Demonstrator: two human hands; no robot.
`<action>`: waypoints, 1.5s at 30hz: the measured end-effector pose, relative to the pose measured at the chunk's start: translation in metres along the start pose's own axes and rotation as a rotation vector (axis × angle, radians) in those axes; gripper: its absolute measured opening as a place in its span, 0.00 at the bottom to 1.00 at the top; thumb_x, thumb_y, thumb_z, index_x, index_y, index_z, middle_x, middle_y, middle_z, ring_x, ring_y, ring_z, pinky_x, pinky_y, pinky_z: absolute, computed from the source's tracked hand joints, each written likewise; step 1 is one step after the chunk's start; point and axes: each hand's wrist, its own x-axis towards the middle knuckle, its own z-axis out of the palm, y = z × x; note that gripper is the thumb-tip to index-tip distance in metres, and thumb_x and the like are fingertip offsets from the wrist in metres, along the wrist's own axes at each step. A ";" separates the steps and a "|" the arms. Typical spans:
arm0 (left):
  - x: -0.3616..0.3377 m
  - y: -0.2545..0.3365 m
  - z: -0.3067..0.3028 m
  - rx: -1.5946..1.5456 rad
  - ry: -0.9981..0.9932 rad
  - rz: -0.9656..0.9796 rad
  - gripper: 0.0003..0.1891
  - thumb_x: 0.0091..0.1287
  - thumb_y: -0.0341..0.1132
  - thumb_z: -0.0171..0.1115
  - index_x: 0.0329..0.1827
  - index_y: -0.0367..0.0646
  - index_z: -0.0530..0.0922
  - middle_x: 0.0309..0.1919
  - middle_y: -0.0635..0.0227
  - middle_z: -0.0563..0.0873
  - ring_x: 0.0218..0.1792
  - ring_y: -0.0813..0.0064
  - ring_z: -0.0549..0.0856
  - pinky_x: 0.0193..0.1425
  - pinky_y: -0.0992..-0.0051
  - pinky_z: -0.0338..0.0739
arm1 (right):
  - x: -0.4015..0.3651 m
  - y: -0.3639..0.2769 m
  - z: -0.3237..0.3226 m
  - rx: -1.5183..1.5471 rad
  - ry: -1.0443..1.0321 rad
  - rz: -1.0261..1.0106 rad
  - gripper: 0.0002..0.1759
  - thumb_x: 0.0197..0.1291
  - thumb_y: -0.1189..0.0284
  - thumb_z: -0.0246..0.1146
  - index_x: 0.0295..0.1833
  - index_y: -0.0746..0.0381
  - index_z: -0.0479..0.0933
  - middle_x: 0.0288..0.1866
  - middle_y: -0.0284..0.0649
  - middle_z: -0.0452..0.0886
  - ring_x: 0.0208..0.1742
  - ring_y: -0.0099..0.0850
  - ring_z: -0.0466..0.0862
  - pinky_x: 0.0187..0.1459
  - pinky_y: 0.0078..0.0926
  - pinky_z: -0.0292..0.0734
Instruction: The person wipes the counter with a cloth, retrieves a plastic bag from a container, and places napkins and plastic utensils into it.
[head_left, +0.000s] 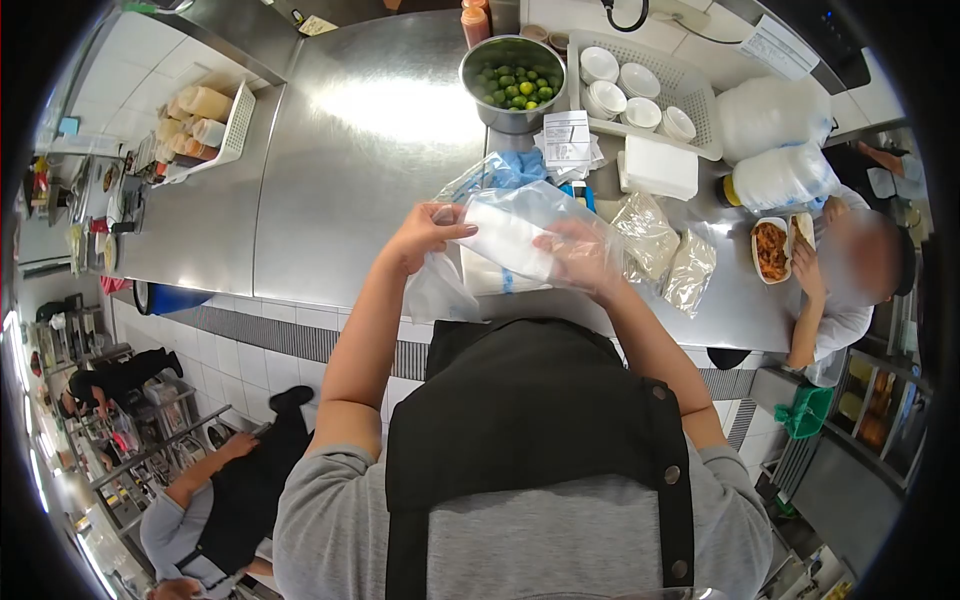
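Note:
My left hand (pixel 432 238) pinches the edge of a clear plastic bag (pixel 545 203) between thumb and fingers, at the left end of a white packet. The white packet (pixel 508 240) is flat and oblong, partly covered by the bag. Film of the bag lies over my right hand (pixel 580 252), whose fingers grip the packet's right end. Below my left hand hangs a whitish plastic bag (pixel 440 288). Under the packet, close to the counter's front edge, lies a white stack with a blue mark (pixel 507 281). A crumpled blue cloth (pixel 520 168) sits just beyond.
On the steel counter (pixel 360 190) stand a pot of limes (pixel 515 95), a basket of white bowls (pixel 690 75), a white foam box (pixel 660 168) and clear packets (pixel 648 235). At right, a person (pixel 840 260) handles a food tray (pixel 770 252). Another person (pixel 235 490) stands behind left.

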 end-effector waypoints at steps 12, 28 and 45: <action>0.021 -0.071 -0.023 0.314 0.200 0.024 0.14 0.55 0.34 0.81 0.39 0.34 0.89 0.28 0.71 0.87 0.27 0.79 0.79 0.34 0.73 0.73 | -0.024 -0.008 -0.018 0.391 -0.436 0.681 0.49 0.69 0.61 0.69 0.86 0.50 0.46 0.43 0.47 0.87 0.31 0.35 0.89 0.29 0.26 0.85; 0.055 -0.045 -0.004 0.293 0.281 -0.010 0.15 0.60 0.43 0.79 0.30 0.40 0.86 0.27 0.68 0.88 0.26 0.79 0.82 0.29 0.72 0.74 | -0.028 0.035 0.010 0.586 -0.007 0.691 0.20 0.73 0.55 0.62 0.44 0.63 0.81 0.37 0.40 0.89 0.14 0.16 0.66 0.16 0.14 0.56; 0.026 -0.043 -0.024 0.052 0.090 -0.050 0.08 0.72 0.36 0.69 0.47 0.42 0.84 0.40 0.66 0.92 0.41 0.75 0.91 0.30 0.80 0.74 | -0.032 -0.008 -0.003 0.594 0.012 0.486 0.19 0.75 0.59 0.62 0.43 0.65 0.86 0.26 0.42 0.87 0.13 0.15 0.68 0.17 0.15 0.59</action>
